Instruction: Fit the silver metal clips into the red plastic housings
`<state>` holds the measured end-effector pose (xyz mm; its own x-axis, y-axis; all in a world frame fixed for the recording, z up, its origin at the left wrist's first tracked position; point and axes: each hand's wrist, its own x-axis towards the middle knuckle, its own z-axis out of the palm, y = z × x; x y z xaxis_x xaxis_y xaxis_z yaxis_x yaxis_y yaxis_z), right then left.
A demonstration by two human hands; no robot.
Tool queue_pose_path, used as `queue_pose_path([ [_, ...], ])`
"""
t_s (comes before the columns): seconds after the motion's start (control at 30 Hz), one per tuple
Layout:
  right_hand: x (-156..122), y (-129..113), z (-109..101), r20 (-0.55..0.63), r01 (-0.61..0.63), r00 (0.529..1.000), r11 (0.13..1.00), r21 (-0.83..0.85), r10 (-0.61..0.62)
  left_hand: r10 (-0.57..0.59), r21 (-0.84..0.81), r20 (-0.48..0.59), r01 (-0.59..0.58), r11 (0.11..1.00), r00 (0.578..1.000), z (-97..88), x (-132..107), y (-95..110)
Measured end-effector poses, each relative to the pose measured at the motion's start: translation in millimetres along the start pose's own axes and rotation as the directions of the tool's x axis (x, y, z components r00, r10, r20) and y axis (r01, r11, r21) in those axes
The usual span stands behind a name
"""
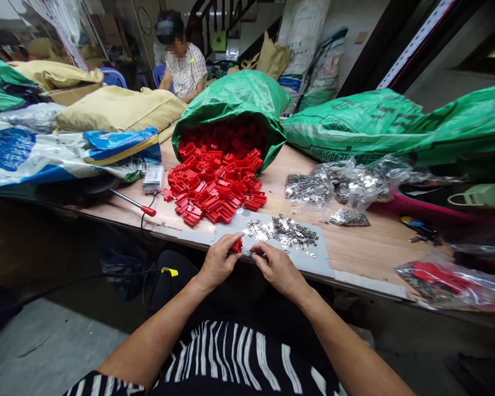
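Near the table's front edge, my left hand [221, 257] is closed around a red plastic housing [237, 246]. My right hand [277, 268] pinches a small metal piece [248, 251], whose tip reaches toward the red housing. Whether the two touch, I cannot tell. Just beyond my hands, flat silvery metal pieces [291, 233] lie loose on a grey mat [317, 256]. A heap of similar red plastic housings [214, 187] spills from the mouth of a green woven sack [239, 93] that lies on its side.
Clear bags of metal parts [346, 184] lie to the right, near a pink-rimmed tray [429, 208]. A red-handled tool [134, 202] and a small white box [152, 179] with a cable sit at left. Full sacks [121, 109] line the back. A person [185, 66] sits beyond the table.
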<state>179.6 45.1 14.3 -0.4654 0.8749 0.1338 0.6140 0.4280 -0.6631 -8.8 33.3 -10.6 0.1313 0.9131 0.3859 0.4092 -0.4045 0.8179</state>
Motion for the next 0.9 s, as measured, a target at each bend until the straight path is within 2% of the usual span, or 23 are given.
queue_pose_path([
  [0.5, 10, 2, -2, 0.059, 0.044, 0.998, 0.994, -0.097, -0.039, -0.040, 0.043, 0.066, 0.037, 0.998, 0.997, -2.2, 6, -5],
  [0.9, 13, -10, -2, 0.096, -0.046, 0.993, 0.978, -0.206, 0.067, -0.041, 0.010, 0.071, 0.040, 0.999, 0.997, -3.6, 9, -10],
])
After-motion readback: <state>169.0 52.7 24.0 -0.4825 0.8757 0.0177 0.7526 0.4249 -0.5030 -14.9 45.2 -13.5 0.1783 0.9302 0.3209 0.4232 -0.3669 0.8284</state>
